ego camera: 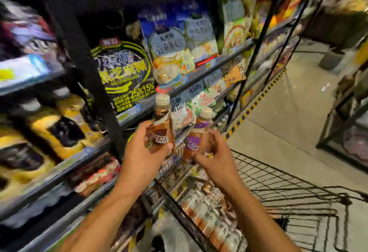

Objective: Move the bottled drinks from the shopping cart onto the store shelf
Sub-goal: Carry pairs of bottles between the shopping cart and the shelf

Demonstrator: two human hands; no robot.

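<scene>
My left hand (142, 152) grips a brown-labelled coffee bottle (162, 120) with a cream cap, held upright in front of the store shelf (199, 76). My right hand (214, 152) holds a purple-labelled coffee bottle (196, 132), also cream-capped and slightly lower, just to the right of the first. Both bottles hover above the front end of the black wire shopping cart (288, 188). Several more bottled drinks (207, 217) lie on their sides in the cart. The view is motion-blurred.
Black metal shelving (79, 52) full of snack bags rises on the left and centre. A black-and-yellow sesame bag (127, 72) stands at shelf level. Yellow-black hazard tape (256, 102) lines the floor by the shelf base. Another rack (342, 112) stands on the right across the tiled aisle.
</scene>
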